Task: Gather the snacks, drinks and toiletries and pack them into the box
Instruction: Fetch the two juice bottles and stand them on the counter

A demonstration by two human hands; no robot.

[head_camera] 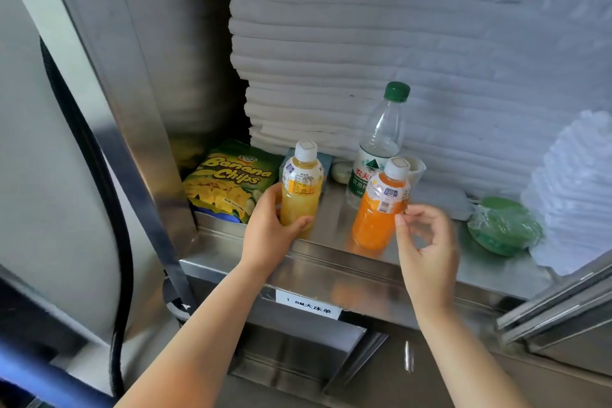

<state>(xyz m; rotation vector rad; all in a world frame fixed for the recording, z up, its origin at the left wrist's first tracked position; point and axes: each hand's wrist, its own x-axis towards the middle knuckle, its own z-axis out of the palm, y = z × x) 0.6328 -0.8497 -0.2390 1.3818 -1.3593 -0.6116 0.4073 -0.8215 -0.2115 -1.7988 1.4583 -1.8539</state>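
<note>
Head view. We see a stainless steel shelf (331, 252) inside a metal cabinet, with a steel upright on its left side and a black hose (86, 159) hanging beyond that. A tall stack of folded white linen (364, 60) fills the back of the shelf. A white printed label (308, 306) is fixed to the shelf's front edge.

The yellow juice bottle (299, 189) stands upright near the front edge, long axis vertical, white cap up. The left hand (271, 228) grips its lower body, thumb in front and fingers wrapped round the left side. The orange juice bottle (381, 209) stands to its right, apart from it, leaning slightly to the right, cap up. The right hand (427, 242) is just beside this bottle with its fingers curled. The fingertips reach the label's right edge, but we cannot tell whether they pinch it or only touch. A clear water bottle (381, 142) with a green cap stands upright directly behind the orange one.

The banana chips bag (228, 182) lies in the shelf's left corner, face up and sloping toward the camera. A green item in clear wrap (506, 228) lies at the right, near a stack of white crimped paper (579, 192).

The orange bottle hides the lower part of the water bottle. Small pale items behind the two juice bottles are too covered to identify. The label text is blurred, and the paper stack is cut off by the cabinet frame at the right.
</note>
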